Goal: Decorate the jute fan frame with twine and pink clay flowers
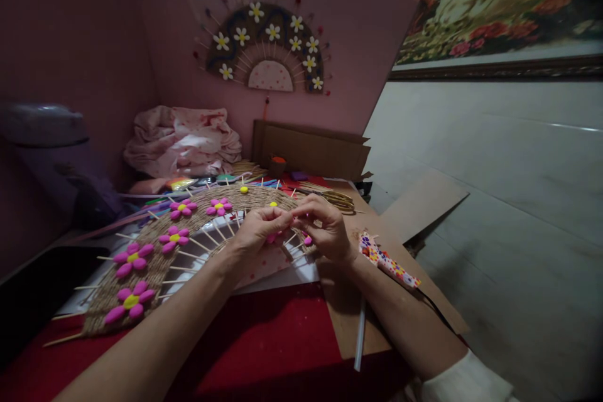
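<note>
- The step in hand looks like fine fingertip work on something small, done over the right part of a half-round fan shape covered in tan twine (200, 203).
- The next move, as I judge it, calls for a light, steady pinch, with both wrists kept clear of the raised magenta five-petalled flowers with yellow centres (133, 257).
- The left hand (260, 227) has its thumb and fingers drawn in to a narrow pinch, tips meeting those of the other hand or nearly so.
- The right hand (326, 226) is curled, its thumb and forefinger likewise close together. A small reddish bit seems to show between the two sets of fingertips, but I cannot tell what it is or which hand grips it.
- Whether either hand rests on the fan shape is unclear; both are right above it.
- The fan shape lies on the table, partly over red cloth (282, 323), with thin pale wooden sticks (208, 235) spreading across its hollow middle. Two yellow round dots (244, 190) sit near its upper edge without visible petals.
- Beside the right forearm, a white, flower-printed object (393, 267) lies on a flat brown cardboard sheet (346, 320), untouched by the fingers.
</note>
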Action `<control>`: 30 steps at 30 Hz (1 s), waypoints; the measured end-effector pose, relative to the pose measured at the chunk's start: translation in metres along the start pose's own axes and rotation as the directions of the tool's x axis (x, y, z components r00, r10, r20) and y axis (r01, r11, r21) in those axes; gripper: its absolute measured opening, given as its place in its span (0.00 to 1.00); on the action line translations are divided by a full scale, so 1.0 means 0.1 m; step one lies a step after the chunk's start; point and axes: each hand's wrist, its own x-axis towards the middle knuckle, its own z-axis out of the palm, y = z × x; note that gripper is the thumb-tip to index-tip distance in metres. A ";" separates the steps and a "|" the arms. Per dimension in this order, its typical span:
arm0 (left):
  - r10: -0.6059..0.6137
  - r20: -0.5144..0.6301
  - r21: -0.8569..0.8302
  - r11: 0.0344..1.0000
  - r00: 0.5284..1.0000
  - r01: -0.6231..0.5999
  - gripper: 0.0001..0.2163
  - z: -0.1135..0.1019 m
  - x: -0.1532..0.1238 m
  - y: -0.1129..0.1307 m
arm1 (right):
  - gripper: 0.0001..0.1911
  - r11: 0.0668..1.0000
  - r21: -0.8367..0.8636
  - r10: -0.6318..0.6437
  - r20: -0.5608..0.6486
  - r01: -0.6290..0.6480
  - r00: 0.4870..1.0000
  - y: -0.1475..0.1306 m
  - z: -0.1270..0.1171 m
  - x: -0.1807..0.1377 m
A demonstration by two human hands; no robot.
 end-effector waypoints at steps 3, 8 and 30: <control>-0.010 -0.002 -0.009 1.000 1.000 0.010 0.16 0.01 0.00 0.00 | 0.03 1.000 -0.002 0.006 -0.014 -0.006 1.000 0.00 0.00 0.00; 0.003 -0.033 -0.008 1.000 0.999 -0.003 0.15 0.04 -0.01 0.03 | 0.03 0.999 -0.040 0.009 -0.011 -0.009 1.000 0.01 0.00 -0.01; 0.033 -0.034 0.049 0.998 0.999 -0.031 0.15 0.03 0.01 0.02 | 0.02 0.995 -0.099 -0.020 -0.033 0.017 0.999 0.03 0.00 -0.02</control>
